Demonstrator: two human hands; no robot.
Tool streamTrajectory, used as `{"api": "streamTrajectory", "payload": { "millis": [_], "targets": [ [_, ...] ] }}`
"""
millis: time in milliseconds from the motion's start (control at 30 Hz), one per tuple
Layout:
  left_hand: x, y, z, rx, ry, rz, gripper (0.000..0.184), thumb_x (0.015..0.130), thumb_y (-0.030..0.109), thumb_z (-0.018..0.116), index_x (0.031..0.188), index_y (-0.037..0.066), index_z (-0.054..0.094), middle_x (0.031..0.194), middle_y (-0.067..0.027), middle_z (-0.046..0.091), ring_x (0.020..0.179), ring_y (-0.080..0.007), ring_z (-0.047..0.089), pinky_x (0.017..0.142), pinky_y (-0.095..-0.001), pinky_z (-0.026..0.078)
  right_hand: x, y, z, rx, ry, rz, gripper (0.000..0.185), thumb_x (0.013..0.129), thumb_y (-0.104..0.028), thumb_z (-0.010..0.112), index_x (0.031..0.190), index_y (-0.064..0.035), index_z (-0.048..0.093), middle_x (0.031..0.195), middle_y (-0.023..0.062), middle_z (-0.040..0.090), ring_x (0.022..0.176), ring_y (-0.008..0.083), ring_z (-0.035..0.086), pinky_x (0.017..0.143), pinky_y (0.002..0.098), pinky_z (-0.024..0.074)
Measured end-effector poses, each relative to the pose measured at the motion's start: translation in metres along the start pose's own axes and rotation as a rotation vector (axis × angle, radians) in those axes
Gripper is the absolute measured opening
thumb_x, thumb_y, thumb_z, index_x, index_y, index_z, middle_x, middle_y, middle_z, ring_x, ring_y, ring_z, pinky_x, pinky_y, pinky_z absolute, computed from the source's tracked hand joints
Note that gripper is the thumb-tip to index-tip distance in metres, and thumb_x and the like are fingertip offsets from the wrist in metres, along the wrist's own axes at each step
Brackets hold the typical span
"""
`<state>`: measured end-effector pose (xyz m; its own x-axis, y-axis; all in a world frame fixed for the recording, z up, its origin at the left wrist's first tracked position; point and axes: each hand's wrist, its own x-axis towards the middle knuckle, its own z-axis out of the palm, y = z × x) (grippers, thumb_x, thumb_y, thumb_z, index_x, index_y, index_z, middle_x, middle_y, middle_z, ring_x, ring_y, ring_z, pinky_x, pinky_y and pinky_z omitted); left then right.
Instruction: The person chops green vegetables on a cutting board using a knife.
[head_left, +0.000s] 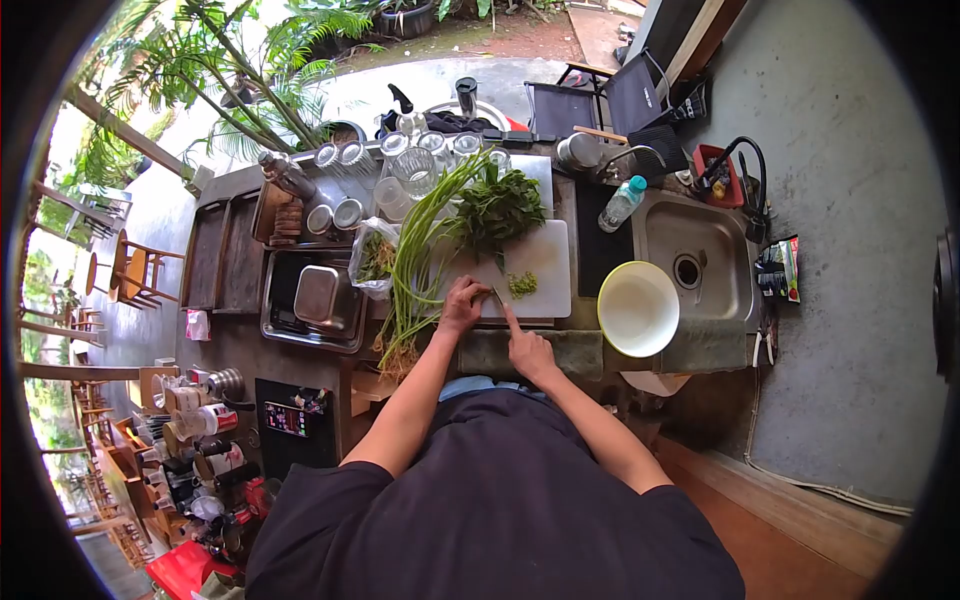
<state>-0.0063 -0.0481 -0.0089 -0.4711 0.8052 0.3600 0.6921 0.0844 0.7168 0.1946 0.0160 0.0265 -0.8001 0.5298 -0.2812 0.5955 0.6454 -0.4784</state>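
My right hand (530, 352) grips a small knife (499, 297), its index finger stretched along the blade's back. Close beside the blade, the curled fingers of my left hand (463, 303) press down at the front of the white cutting board (555, 262); what they hold is hidden. Finely chopped green pieces (522, 285) lie on the board just right of the knife. Behind my hands is a bunch of dark leafy greens (498, 212). Long green stems (412, 265) with pale roots run along the board's left side and hang over the counter edge.
A white bowl with a yellow-green rim (640, 310) stands right of the board, before the metal sink (745, 285). A water bottle (623, 204) is behind it. On the left are a plastic bag of greens (375, 257), metal trays (318, 305) and several glasses (413, 172).
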Motion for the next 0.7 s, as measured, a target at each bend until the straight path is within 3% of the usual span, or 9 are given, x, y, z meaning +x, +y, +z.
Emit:
{"api": "streamTrajectory", "payload": {
  "millis": [267, 700],
  "targets": [
    [0.001, 0.005, -0.004, 0.024, 0.003, 0.007, 0.012, 0.078, 0.004, 0.074, 0.09, 0.006, 0.074, 0.089, -0.0111, 0.064, 0.089, -0.0318, 0.062, 0.077, -0.0406, 0.051, -0.001, 0.006, -0.003, 0.055, 0.094, 0.022, 0.077, 0.093, -0.018, 0.052, 0.16, -0.0272, 0.016, 0.078, 0.0296, 0.067, 0.077, 0.0503, 0.067, 0.076, 0.0634, 0.0514],
    [0.003, 0.004, -0.01, -0.042, -0.051, -0.092, 0.015, 0.078, 0.009, 0.075, 0.093, 0.007, 0.076, 0.092, -0.0128, 0.068, 0.091, -0.0329, 0.066, 0.079, -0.0404, 0.053, -0.004, -0.012, -0.016, 0.045, 0.0, -0.006, 0.073, 0.093, -0.019, 0.051, 0.16, -0.023, 0.021, 0.084, 0.0293, 0.068, 0.079, 0.0483, 0.068, 0.078, 0.061, 0.0522]
  ]
}}
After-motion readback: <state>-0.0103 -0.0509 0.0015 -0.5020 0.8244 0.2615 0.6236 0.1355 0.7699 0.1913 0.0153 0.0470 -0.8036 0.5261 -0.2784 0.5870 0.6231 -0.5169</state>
